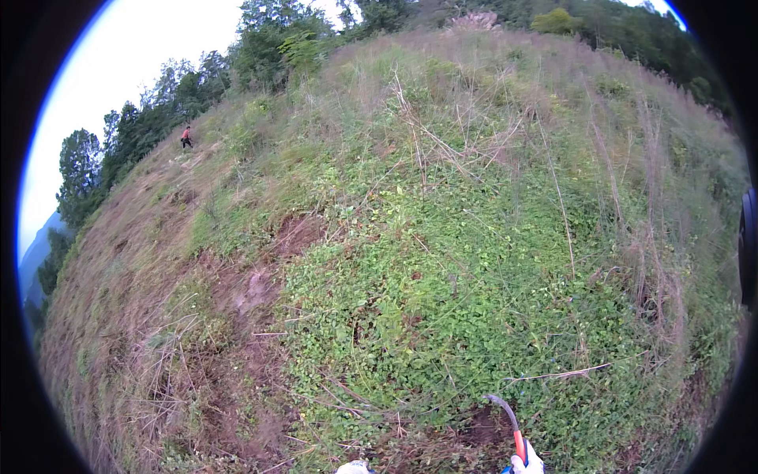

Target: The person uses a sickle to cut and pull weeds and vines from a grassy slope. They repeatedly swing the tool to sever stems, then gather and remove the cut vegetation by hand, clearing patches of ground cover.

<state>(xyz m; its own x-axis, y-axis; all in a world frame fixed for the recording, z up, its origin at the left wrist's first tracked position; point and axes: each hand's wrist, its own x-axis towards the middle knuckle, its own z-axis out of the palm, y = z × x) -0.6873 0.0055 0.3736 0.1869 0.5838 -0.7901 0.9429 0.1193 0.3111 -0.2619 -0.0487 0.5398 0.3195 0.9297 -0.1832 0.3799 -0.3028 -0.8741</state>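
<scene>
At the bottom edge, right of centre, my right hand (529,463) in a white and blue work glove is closed around the orange handle of a sickle (507,409). Its curved, dull metal blade points up and to the left, over low green plants beside a patch of bare soil (485,425). My left hand (353,467), also in a pale glove, shows only in part at the bottom edge; its fingers and anything in them are hidden. Dense leafy ground cover (426,320) spreads in front of both hands.
Reddish bare earth (257,290) and cut dry stalks (169,367) lie at left. Tall dry grass (651,237) stands at right, with tangled stems (438,139) upslope. Far off at upper left, a person (186,137) in a red top stands on the slope near trees (201,89).
</scene>
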